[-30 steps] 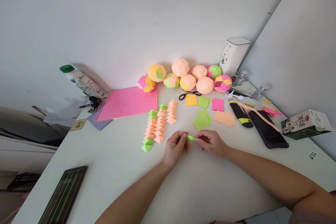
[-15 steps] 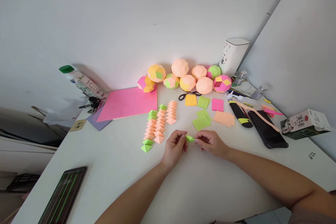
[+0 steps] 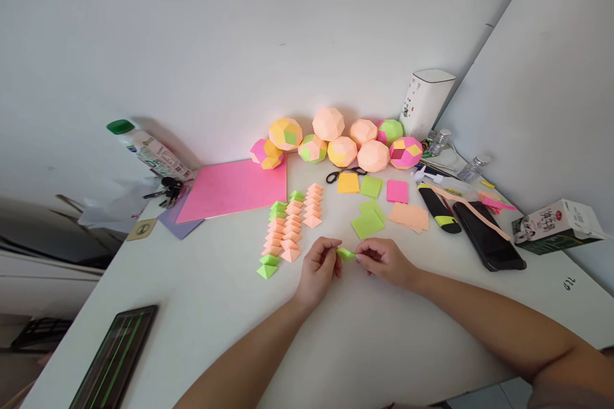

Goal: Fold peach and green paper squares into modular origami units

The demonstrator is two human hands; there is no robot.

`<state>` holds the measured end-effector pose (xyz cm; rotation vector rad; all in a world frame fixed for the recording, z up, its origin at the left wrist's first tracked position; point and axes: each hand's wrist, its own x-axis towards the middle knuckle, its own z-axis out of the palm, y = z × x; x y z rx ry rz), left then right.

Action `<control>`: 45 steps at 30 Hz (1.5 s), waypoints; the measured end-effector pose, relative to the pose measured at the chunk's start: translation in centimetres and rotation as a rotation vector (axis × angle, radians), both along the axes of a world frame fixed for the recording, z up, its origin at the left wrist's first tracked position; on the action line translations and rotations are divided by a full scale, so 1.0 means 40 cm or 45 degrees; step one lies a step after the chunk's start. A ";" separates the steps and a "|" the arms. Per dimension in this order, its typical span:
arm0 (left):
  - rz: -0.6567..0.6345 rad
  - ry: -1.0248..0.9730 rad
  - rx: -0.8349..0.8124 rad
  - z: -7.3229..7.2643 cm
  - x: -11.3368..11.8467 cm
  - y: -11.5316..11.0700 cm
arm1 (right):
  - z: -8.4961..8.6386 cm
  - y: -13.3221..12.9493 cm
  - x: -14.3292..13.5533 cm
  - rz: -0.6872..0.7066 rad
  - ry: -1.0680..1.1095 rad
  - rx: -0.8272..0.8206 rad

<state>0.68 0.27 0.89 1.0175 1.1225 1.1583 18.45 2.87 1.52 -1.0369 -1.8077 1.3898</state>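
Observation:
Between my two hands is a small folded piece of green paper (image 3: 346, 254). My left hand (image 3: 320, 268) pinches its left end, and my right hand (image 3: 384, 261) pinches the right end with thumb and finger. Left of my left hand lie rows of folded peach paper units (image 3: 290, 252), with several folded green units (image 3: 267, 271) at the ends of the rows. Just beyond my hands are loose green paper squares (image 3: 368, 220) and a fanned stack of peach paper squares (image 3: 409, 216).
Faceted paper balls (image 3: 329, 124) are piled along the wall. Scissors (image 3: 332, 176), orange squares (image 3: 348, 183) and pink squares (image 3: 397, 191) lie before them. A utility knife (image 3: 439, 206), phone (image 3: 489, 236) and carton (image 3: 556, 225) are right; a pink sheet (image 3: 235, 186) and tablet (image 3: 115, 358) are left.
The green paper has tilted slightly between my fingers, showing a little more of its surface. Both hands stay nearly in the same place.

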 end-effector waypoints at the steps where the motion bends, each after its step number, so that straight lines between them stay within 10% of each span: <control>1: 0.001 -0.001 -0.001 0.000 0.000 0.000 | 0.000 0.000 0.000 0.000 0.001 -0.005; 31: -0.132 0.236 0.190 0.014 0.000 -0.006 | 0.002 0.006 -0.006 -0.007 0.069 -0.101; 45: -0.556 0.728 0.866 -0.021 0.006 -0.012 | 0.000 0.013 -0.006 -0.028 0.069 -0.116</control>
